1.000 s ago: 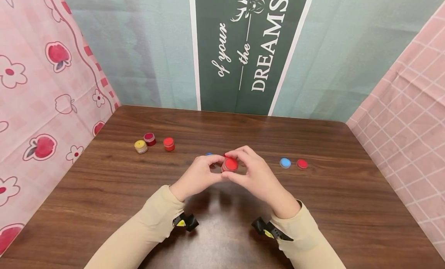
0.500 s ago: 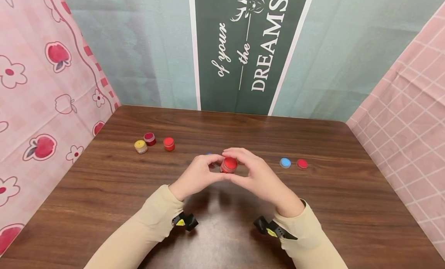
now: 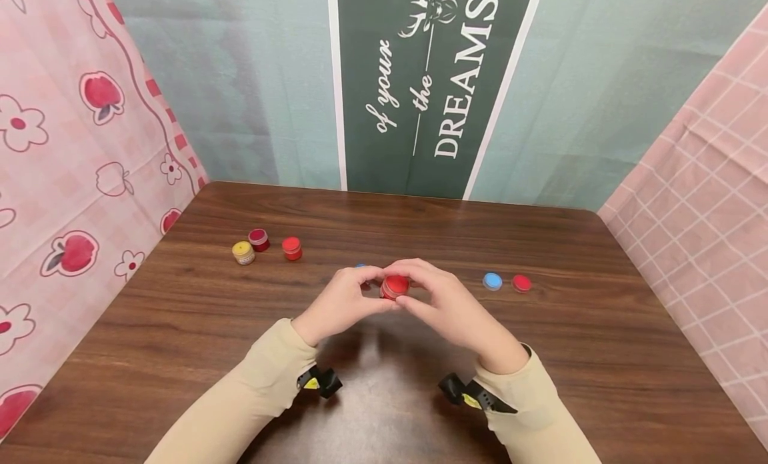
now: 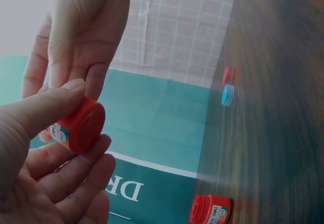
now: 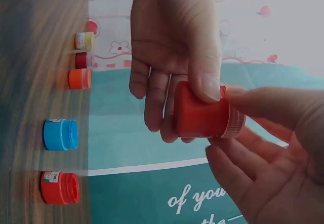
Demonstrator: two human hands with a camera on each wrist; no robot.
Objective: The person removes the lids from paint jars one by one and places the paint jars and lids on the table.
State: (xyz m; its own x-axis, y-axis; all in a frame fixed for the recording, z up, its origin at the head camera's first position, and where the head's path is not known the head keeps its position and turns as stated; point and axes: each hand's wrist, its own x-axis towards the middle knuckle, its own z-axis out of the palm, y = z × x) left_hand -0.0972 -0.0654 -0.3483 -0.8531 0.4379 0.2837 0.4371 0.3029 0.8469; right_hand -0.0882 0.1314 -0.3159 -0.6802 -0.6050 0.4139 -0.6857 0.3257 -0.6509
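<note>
A small red paint jar [image 3: 393,289] is held up above the table between both hands. My left hand [image 3: 345,299] grips the jar's body, thumb on one side and fingers on the other. The fingers and thumb of my right hand [image 3: 444,304] pinch the clear ribbed lid [image 5: 234,123], which is on the jar. Beyond the hands stand a lidless blue paint jar [image 5: 59,134] and a lidless red paint jar [image 5: 56,187], both mostly hidden in the head view.
A blue lid [image 3: 493,281] and a red lid [image 3: 521,283] lie on the wooden table [image 3: 570,357] to the right. At the left stand three capped jars: yellow [image 3: 243,253], dark red [image 3: 259,241] and orange-red [image 3: 291,249]. Curtains border the table's back and sides.
My right hand's fingers have shifted round the lid and its wrist has moved slightly right and down. The left hand stays nearly still, holding the jar.
</note>
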